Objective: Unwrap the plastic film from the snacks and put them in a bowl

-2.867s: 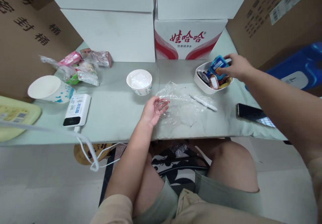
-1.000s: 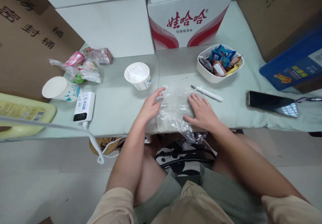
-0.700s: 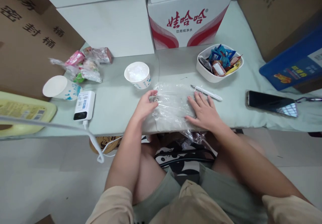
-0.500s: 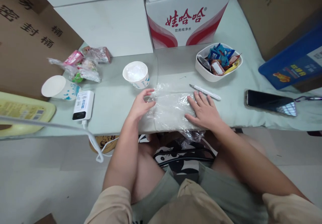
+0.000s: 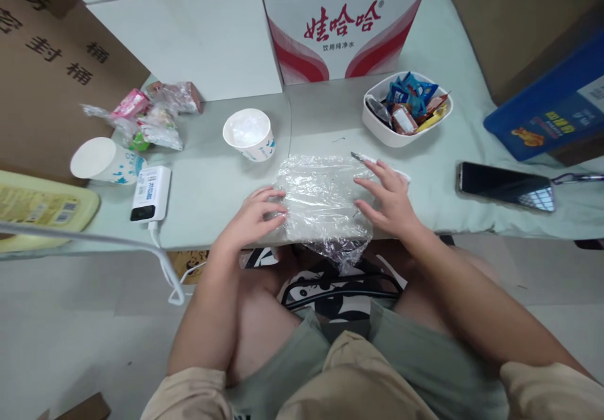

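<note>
On the table (image 5: 201, 209), film (image 5: 321, 193) is flanked by the left hand (image 5: 252, 217) and right hand (image 5: 391, 198), fingers parted wide, nothing visibly gripped, presumably so it is held flat.

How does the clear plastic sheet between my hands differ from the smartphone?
The clear plastic sheet is see-through and wrinkled; the smartphone has a smooth, dark screen. The sheet hangs partly over the near edge of the pale green table; the smartphone lies wholly on top. The sheet spreads broader than the smartphone. Both lie on that table.
</note>
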A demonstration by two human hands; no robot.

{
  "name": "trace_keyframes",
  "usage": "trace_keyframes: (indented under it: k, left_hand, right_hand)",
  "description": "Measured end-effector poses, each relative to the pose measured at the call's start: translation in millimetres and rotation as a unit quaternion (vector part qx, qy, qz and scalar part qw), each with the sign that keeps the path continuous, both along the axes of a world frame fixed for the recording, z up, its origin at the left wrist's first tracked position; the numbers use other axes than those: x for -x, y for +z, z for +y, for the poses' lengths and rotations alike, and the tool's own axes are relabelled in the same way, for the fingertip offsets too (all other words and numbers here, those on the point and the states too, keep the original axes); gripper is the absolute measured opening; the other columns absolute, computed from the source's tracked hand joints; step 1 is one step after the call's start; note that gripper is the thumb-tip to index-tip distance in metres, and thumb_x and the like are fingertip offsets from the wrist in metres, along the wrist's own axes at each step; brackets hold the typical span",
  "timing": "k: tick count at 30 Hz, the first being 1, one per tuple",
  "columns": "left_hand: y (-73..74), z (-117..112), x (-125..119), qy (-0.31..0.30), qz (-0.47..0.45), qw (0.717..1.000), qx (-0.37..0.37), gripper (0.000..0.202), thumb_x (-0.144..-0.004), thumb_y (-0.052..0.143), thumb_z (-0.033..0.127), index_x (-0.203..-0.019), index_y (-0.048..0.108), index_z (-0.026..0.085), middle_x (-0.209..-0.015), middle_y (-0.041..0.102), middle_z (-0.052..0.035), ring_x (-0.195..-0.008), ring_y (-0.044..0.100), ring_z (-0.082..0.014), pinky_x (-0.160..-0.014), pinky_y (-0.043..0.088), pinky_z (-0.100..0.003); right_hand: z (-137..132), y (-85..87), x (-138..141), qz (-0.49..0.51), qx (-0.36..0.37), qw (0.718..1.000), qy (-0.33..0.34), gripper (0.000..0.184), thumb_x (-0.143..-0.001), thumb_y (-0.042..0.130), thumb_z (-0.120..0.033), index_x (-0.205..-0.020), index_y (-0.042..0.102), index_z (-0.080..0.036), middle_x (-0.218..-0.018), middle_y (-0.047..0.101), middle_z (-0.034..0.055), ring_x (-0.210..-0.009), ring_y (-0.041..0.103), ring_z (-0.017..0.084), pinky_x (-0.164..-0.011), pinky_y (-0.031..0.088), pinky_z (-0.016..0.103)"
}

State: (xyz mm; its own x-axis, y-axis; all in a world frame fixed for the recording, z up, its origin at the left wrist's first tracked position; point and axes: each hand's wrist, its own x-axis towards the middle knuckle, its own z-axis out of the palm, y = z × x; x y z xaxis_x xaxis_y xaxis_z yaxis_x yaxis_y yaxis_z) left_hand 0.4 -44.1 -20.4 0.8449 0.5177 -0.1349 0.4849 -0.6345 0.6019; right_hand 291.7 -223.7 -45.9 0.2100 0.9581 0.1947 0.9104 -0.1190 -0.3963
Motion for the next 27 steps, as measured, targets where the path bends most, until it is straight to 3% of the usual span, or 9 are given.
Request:
trace_keyframes:
  k: [2,5,8,10,13,17,20,24,27]
  left_hand:
    - [-1.1,3,-1,0.014,-0.01,1.0,0.0,0.023,-0.09,0.06,0.038,-0.092,0.079,0.025,-0.137,0.065,-0.0069,-0.14,0.047,-0.0296,-0.121,0.035,-0.056]
    - [0.1,5,-3,0.035,-0.018,0.999,0.017,0.026,-0.091,0.058,0.041,-0.09,0.078,0.025,-0.133,0.067,-0.0067,-0.137,0.05,-0.0275,-0.12,0.036,-0.054]
    - [1.9,5,-2,0.062,-0.031,0.997,0.045,0.03,-0.09,0.057,0.046,-0.09,0.078,0.024,-0.134,0.066,-0.0081,-0.134,0.052,-0.028,-0.117,0.04,-0.053]
    - [4.6,6,0,0.068,-0.048,0.994,0.065,0.034,-0.09,0.057,0.05,-0.098,0.078,0.024,-0.136,0.065,-0.0096,-0.135,0.053,-0.0286,-0.118,0.04,-0.053]
    - [12.1,6,4,0.051,-0.088,0.992,0.08,0.052,-0.084,0.062,0.062,-0.12,0.072,0.026,-0.149,0.056,-0.011,-0.148,0.04,-0.0319,-0.125,0.029,-0.054]
    - [19.3,0,1,0.024,-0.082,0.994,0.066,0.086,-0.06,0.082,0.07,-0.133,0.064,0.03,-0.164,0.038,-0.0092,-0.159,0.015,-0.0383,-0.127,0.02,-0.059]
    - [15.2,-7,-12,0.053,-0.109,0.992,0.045,0.064,-0.067,0.082,0.061,-0.121,0.07,0.027,-0.153,0.054,-0.0099,-0.155,0.029,-0.0353,-0.125,0.025,-0.058]
    - [2.3,-11,-32,0.194,-0.234,0.951,0.055,0.032,-0.084,0.064,0.051,-0.086,0.072,0.02,-0.108,0.076,-0.0097,-0.114,0.067,-0.0256,-0.105,0.051,-0.042]
    - [-5.0,-10,-45,0.327,-0.242,0.906,0.119,0.025,-0.086,0.056,0.042,-0.077,0.064,0.02,-0.079,0.071,-0.0044,-0.068,0.066,-0.0161,-0.064,0.053,-0.029]
  right_hand:
    - [-11,4.6,1,0.017,-0.02,0.998,0.056,0.052,-0.091,0.054,-0.055,-0.137,0.062,-0.03,-0.161,0.044,0.0042,-0.155,0.026,0.036,-0.123,0.022,0.059]
    - [-23,5.6,12,0.042,0.008,0.972,0.231,0.067,-0.083,0.065,-0.061,-0.143,0.058,-0.03,-0.159,0.048,0.005,-0.153,0.032,0.035,-0.124,0.023,0.059]
    - [-26,1.7,24,0.077,0.014,0.96,0.27,0.035,-0.093,0.06,-0.041,-0.124,0.07,-0.031,-0.146,0.062,0.0036,-0.146,0.046,0.03,-0.122,0.028,0.059]
    - [-23,1.5,26,0.153,-0.008,0.963,0.223,0.022,-0.095,0.055,-0.034,-0.102,0.075,-0.028,-0.12,0.077,0.0036,-0.125,0.065,0.027,-0.116,0.039,0.056]
    - [-16,7.4,23,0.338,-0.032,0.939,0.051,0.027,-0.094,0.056,-0.045,-0.086,0.071,-0.023,-0.083,0.078,0.0044,-0.081,0.075,0.022,-0.089,0.059,0.045]
    - [-1,14.2,16,0.513,-0.074,0.844,-0.14,0.041,-0.081,0.068,-0.062,-0.082,0.062,-0.021,-0.074,0.073,0.0038,-0.058,0.068,0.016,-0.061,0.059,0.033]
    - [10,13.0,13,0.547,-0.082,0.814,-0.177,0.045,-0.072,0.074,-0.062,-0.081,0.06,-0.021,-0.069,0.071,0.0014,-0.049,0.062,0.012,-0.052,0.054,0.026]
    - [15,11.2,14,0.538,-0.07,0.818,-0.193,0.042,-0.072,0.073,-0.059,-0.083,0.06,-0.02,-0.07,0.07,0.0016,-0.049,0.06,0.011,-0.039,0.04,0.02]
    - [14,10.5,14,0.519,-0.064,0.83,-0.196,0.041,-0.072,0.074,-0.054,-0.09,0.063,-0.02,-0.074,0.07,0.0017,-0.051,0.061,0.012,-0.036,0.036,0.019]
